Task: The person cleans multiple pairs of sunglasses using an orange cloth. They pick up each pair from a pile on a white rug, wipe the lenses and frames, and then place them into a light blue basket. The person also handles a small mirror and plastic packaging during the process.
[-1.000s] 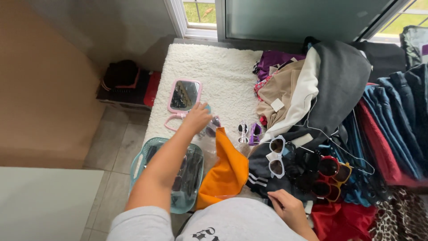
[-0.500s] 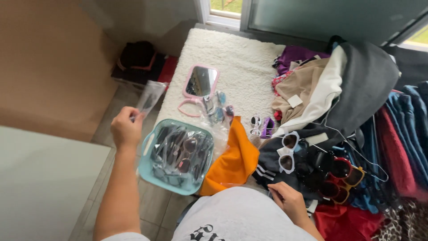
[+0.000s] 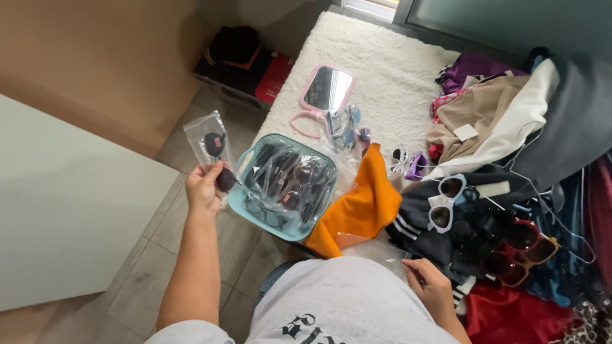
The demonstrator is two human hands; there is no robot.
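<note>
We see our left hand (image 3: 205, 188) raised over the tiled floor, its fingers (image 3: 217, 171) pinched on the lower edge of a clear plastic bag with dark sunglasses inside (image 3: 209, 143). The bag stands up from the grip, its long axis running away from us and leaning slightly left. Just to the right of it, near but not touching as far as we can tell, lies a teal mesh pouch (image 3: 284, 185) stuffed with more bagged sunglasses, resting at the near end of a white fluffy rug (image 3: 389, 70). So the left hand is by far the nearer to the pouch. Our right hand (image 3: 433, 290) sits low at the edge of the clothes pile, fingers loosely curled; we cannot tell whether they grip the thin clear plastic beside them, since the grey shirt hides part of it. An orange cloth (image 3: 357, 207) lies between pouch and white sunglasses (image 3: 446, 200), and a pink mirror (image 3: 326, 89) lies farther off. How many pairs the pouch holds is hard to make out through the glare.
</note>
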